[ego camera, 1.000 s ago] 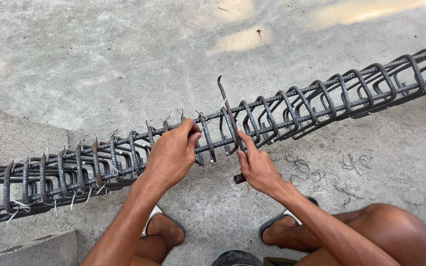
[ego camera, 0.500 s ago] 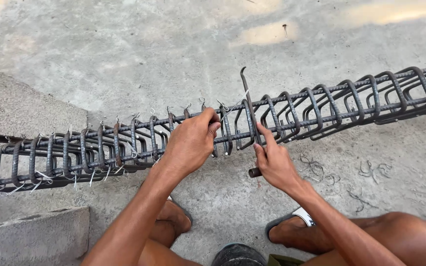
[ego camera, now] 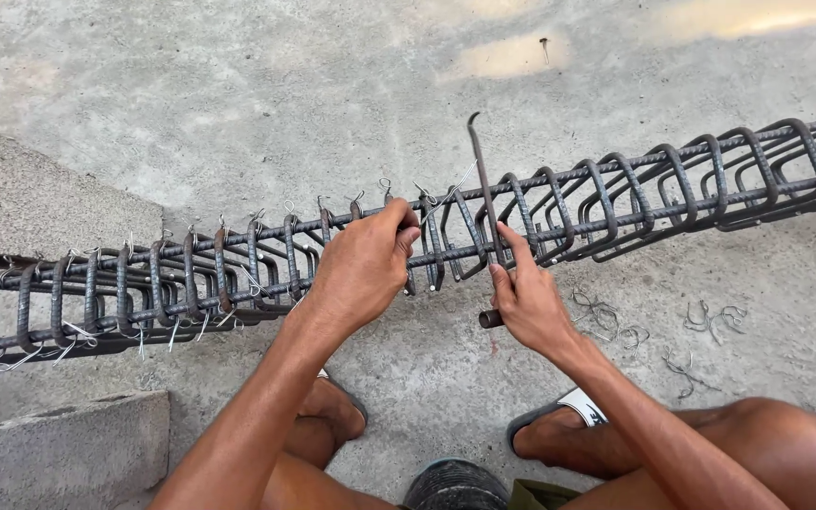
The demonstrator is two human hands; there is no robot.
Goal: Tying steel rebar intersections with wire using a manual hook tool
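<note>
- since the earlier frame my hooked steel rod [ego camera: 484,203] has stood more upright and the cage has slid left in view.
- rebar cage [ego camera: 559,212]: lies across the concrete floor [ego camera: 238,104]; i judge it heavy, stiff, rough; best held by a long bar.
- left hand [ego camera: 363,269]: closed over the top bar beside a tie wire [ego camera: 446,194].
- right hand [ego camera: 526,297]: fingers wrapped on the rod's lower shaft.
- loose wire scraps [ego camera: 701,349]: light, springy.

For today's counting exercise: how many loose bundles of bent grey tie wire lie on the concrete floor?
3: one bundle beside the right hand, one farther right, one near the knee. Others may be hidden.
</note>
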